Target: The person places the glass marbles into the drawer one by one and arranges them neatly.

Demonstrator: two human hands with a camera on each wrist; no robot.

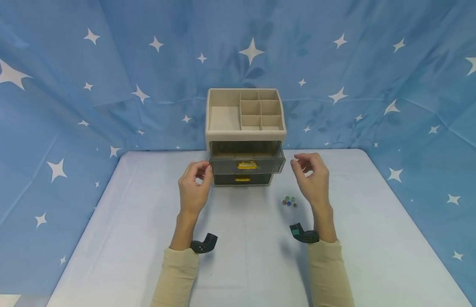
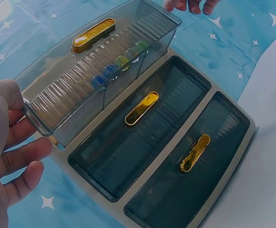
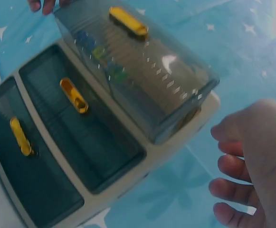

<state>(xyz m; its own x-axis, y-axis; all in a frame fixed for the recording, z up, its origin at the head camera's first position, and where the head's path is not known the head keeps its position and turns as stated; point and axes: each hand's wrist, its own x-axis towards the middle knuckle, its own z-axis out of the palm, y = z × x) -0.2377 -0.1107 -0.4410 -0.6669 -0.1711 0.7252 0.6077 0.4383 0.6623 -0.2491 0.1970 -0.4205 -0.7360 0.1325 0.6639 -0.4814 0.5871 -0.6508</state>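
Note:
A beige desktop organizer (image 1: 245,136) stands at the back of the table, its clear top drawer (image 1: 268,165) pulled out. Several coloured marbles (image 2: 110,71) show through that drawer's wall. My left hand (image 1: 194,187) pinches the drawer's front left corner between thumb and index finger, the other fingers loosely bent below. On the opposite side my right hand (image 1: 314,177) hovers just off the front right corner, fingers loosely curved with nothing between them. Below and left of this hand, several small marbles (image 1: 289,203) lie together on the table.
Two lower drawers with gold handles, a middle one (image 2: 104,137) and a bottom one (image 2: 171,190), are pushed in. The organizer's top has divided compartments (image 1: 261,108). A blue star-patterned curtain (image 1: 165,76) rises behind the white table (image 1: 238,256).

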